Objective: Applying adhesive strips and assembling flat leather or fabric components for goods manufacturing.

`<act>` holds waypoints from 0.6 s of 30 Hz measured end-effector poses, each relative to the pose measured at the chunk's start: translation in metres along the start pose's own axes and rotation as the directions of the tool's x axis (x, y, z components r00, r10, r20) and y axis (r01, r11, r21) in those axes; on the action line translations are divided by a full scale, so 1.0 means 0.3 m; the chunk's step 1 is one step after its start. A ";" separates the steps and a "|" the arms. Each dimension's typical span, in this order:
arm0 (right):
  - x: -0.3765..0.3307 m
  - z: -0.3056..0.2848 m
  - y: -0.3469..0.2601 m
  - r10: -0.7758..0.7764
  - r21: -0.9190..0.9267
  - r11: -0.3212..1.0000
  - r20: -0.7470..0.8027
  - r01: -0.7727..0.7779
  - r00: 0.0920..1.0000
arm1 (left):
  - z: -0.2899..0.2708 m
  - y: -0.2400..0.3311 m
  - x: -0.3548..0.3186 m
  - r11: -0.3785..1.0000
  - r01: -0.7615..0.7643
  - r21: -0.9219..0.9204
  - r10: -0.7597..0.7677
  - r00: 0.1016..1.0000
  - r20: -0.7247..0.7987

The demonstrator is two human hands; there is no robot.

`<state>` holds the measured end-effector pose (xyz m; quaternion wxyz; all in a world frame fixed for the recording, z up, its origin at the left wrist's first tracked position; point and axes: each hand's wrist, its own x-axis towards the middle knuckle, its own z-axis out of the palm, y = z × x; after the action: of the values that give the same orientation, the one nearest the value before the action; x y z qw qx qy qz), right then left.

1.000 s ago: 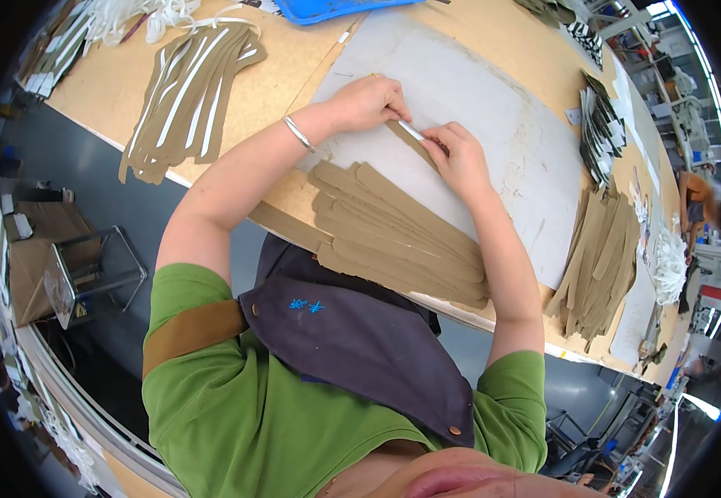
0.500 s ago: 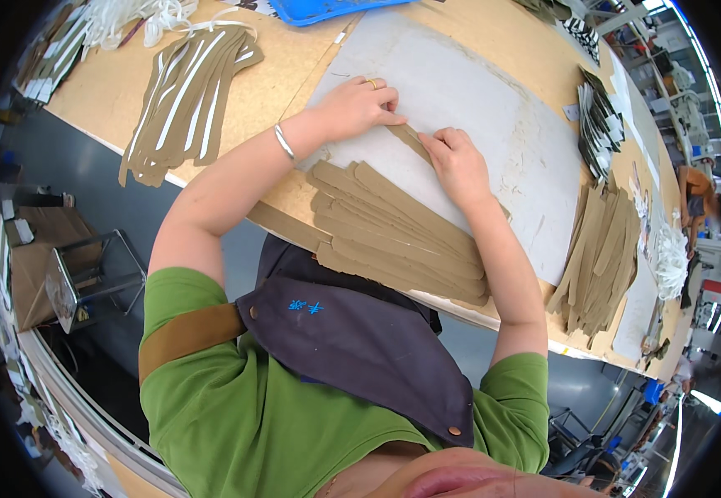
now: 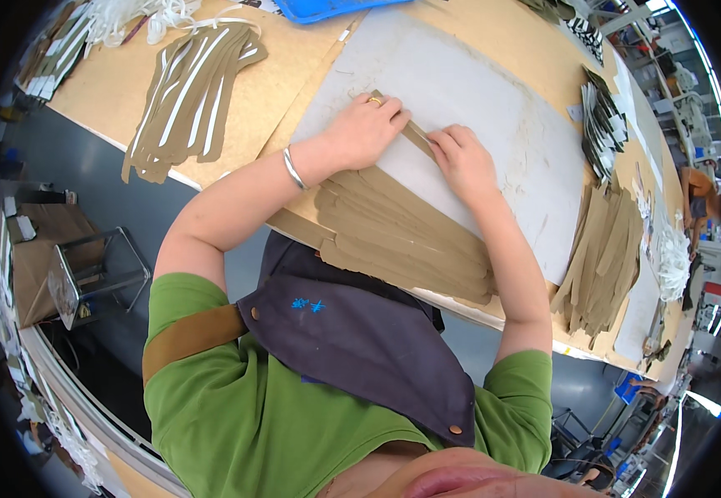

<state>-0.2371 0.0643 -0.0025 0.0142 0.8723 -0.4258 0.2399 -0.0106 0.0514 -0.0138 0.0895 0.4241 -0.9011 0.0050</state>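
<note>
A narrow khaki-brown strip [image 3: 417, 138] lies slantwise on a grey sheet [image 3: 501, 124] on the table. My left hand [image 3: 369, 133], with a ring and a silver bangle, is closed over its far left part; a tip of the strip shows beyond the knuckles. My right hand [image 3: 465, 163] pinches the strip farther along, thumb and forefinger together, and covers its other end. Just nearer to me, below both hands, a fanned pile of similar brown strips [image 3: 402, 228] lies along the table's front edge, partly under my right forearm.
Brown strips with white bands [image 3: 190, 100] lie at the left. More plain brown strips [image 3: 601, 257] are heaped at the right, below a bundle of black-and-white pieces [image 3: 601, 124]. A blue tray [image 3: 327, 8] stands at the far edge. A metal-framed chair [image 3: 99, 278] is on the floor at left.
My left hand has shifted nearer to me and along the strip to the right, baring a tip of it. My right hand keeps its pinch, having moved only slightly.
</note>
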 end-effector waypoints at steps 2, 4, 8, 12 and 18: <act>-0.068 -0.053 0.013 0.036 0.003 0.999 0.018 -0.036 0.999 | -0.039 0.038 0.001 1.000 -0.020 -0.002 0.020 0.999 0.031; -0.123 -0.086 0.023 0.046 -0.005 0.999 0.012 -0.046 0.999 | -0.067 0.087 -0.005 1.000 -0.028 0.014 0.027 0.998 0.055; -0.174 -0.117 0.022 0.053 -0.028 0.998 0.014 -0.052 0.999 | -0.093 0.101 -0.023 0.999 0.025 0.036 -0.028 0.994 0.107; -0.133 -0.062 0.004 0.060 -0.007 0.998 -0.054 -0.060 0.997 | -0.082 0.002 -0.034 0.917 0.251 0.310 -0.232 0.968 -0.097; -0.026 0.010 -0.018 0.041 0.022 0.999 -0.036 -0.040 0.999 | -0.050 0.148 -0.015 0.996 0.041 -0.078 -0.039 0.999 0.025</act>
<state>-0.2359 0.0728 -0.0077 0.0076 0.8591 -0.4405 0.2604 -0.0393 0.0846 0.0031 0.0957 0.4383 -0.8929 -0.0374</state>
